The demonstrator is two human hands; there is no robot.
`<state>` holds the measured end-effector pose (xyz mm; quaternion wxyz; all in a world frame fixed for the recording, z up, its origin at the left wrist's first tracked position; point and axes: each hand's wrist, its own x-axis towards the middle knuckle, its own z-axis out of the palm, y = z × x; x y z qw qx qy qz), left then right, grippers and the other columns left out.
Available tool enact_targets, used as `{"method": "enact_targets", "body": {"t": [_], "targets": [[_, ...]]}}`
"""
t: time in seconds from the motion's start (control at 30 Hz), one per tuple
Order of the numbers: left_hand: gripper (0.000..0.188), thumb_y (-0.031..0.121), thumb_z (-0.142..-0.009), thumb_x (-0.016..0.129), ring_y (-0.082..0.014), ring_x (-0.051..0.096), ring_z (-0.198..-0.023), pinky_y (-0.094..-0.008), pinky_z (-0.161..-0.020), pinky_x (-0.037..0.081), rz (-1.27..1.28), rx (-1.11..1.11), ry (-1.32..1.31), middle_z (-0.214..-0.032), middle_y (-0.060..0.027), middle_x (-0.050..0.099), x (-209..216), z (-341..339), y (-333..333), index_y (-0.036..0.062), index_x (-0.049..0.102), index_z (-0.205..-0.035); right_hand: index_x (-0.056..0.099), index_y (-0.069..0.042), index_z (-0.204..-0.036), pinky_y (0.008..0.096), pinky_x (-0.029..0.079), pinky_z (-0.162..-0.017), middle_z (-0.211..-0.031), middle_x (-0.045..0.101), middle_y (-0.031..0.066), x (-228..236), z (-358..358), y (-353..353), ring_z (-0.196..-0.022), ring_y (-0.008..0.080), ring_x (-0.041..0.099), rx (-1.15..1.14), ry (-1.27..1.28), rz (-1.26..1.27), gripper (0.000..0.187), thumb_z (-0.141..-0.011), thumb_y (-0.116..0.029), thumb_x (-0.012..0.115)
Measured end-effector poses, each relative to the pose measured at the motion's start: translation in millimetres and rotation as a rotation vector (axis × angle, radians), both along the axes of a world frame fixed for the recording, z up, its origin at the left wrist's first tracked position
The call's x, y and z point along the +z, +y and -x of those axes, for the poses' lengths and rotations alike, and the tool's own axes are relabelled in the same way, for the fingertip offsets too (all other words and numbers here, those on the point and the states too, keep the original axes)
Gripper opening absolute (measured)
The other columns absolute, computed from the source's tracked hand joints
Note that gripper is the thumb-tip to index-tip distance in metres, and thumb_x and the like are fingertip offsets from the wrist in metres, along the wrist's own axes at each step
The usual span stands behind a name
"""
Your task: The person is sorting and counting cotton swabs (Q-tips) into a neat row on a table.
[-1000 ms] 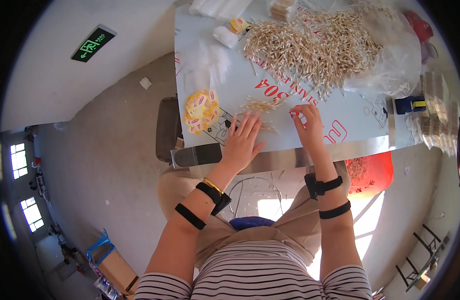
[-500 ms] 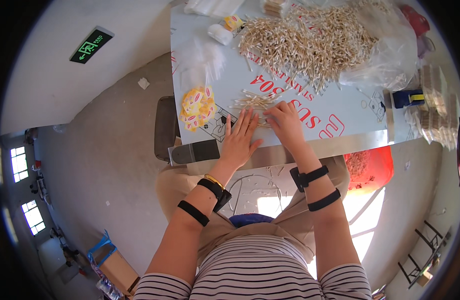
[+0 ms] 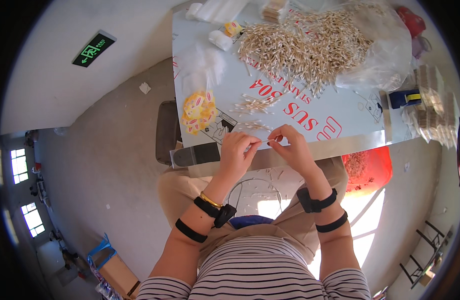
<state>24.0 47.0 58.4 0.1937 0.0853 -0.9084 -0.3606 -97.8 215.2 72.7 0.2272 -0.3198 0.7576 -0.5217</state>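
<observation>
Just over the table's near edge, my left hand (image 3: 235, 151) and my right hand (image 3: 293, 150) meet, each pinching one end of a thin cotton swab (image 3: 265, 141). Whether more than one swab is between the fingertips, I cannot tell. A few loose swabs (image 3: 255, 125) lie right beyond my fingers, and a slightly larger group (image 3: 256, 104) sits farther off. The big heap of cotton swabs (image 3: 300, 47) covers the far part of the table. To the left of my hands is a pile of small yellow printed cards (image 3: 198, 112).
Clear plastic sleeves (image 3: 202, 65) lie behind the cards. A large clear bag (image 3: 377, 62) edges the heap. Packed swab bundles (image 3: 435, 110) stack at the right beside a blue tape dispenser (image 3: 404, 99). A red bag (image 3: 372, 170) stands below the table's right edge.
Both hands have drawn back from the table surface toward me. My left hand, flat before, now pinches a swab together with my right, and the small swab group beyond is uncovered.
</observation>
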Motion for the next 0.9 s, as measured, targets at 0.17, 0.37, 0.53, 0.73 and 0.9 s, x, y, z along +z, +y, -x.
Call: {"method": "enact_targets", "body": {"t": [0.17, 0.37, 0.53, 0.73, 0.9], "targets": [[0.017, 0.006, -0.079, 0.084, -0.0229, 0.06, -0.08, -0.0377, -0.078, 0.042, -0.098, 0.018, 0.103, -0.083, 0.0008, 0.066, 26.1, -17.7, 16.8, 0.0116, 0.071, -0.089, 0.073, -0.005, -0.104, 0.03, 0.044, -0.069, -0.093, 0.073, 0.0039, 25.8, -19.1, 16.8, -0.082, 0.0154, 0.063, -0.014, -0.177, -0.049, 0.012, -0.092, -0.007, 0.074], [0.017, 0.005, -0.077, 0.085, -0.0223, 0.061, -0.082, -0.0373, -0.079, 0.044, -0.135, 0.031, 0.108, -0.084, 0.0014, 0.067, 57.7, -28.5, 26.3, 0.0124, 0.072, -0.087, 0.073, -0.003, -0.105, 0.0276, 0.044, -0.071, -0.095, 0.074, 0.0009, 45.8, -33.0, 32.4, -0.086, 0.0104, 0.064, -0.035, -0.185, 0.04, 0.01, -0.095, -0.006, 0.073], [0.017, 0.005, -0.077, 0.085, -0.0208, 0.06, -0.081, -0.0364, -0.079, 0.044, -0.143, 0.032, 0.161, -0.085, 0.0019, 0.068, 82.7, -32.6, 37.4, 0.0127, 0.073, -0.087, 0.07, 0.0, -0.108, 0.0241, 0.049, -0.08, -0.098, 0.073, 0.0009, 46.2, -44.6, 44.8, -0.092, 0.0076, 0.065, -0.046, -0.409, 0.211, 0.01, -0.101, -0.008, 0.069], [0.013, 0.007, -0.081, 0.085, -0.0189, 0.061, -0.079, -0.0337, -0.079, 0.042, -0.13, 0.017, 0.208, -0.082, 0.0025, 0.069, 99.4, -45.5, 45.1, 0.0128, 0.077, -0.089, 0.064, -0.001, -0.109, 0.0253, 0.052, -0.084, -0.1, 0.068, 0.0016, 50.3, -57.0, 59.7, -0.092, 0.0093, 0.066, -0.066, -0.631, 0.413, 0.011, -0.106, -0.011, 0.064], [0.005, 0.014, -0.089, 0.079, -0.0189, 0.061, -0.077, -0.0355, -0.081, 0.042, -0.172, -0.031, 0.115, -0.082, -0.0002, 0.07, 84.9, -53.3, 51.1, 0.0094, 0.079, -0.091, 0.067, 0.0, -0.104, 0.0239, 0.052, -0.084, -0.091, 0.07, 0.0017, 45.4, -62.0, 78.8, -0.09, 0.0071, 0.064, -0.169, -0.457, 0.242, 0.018, -0.106, -0.017, 0.064]]}}
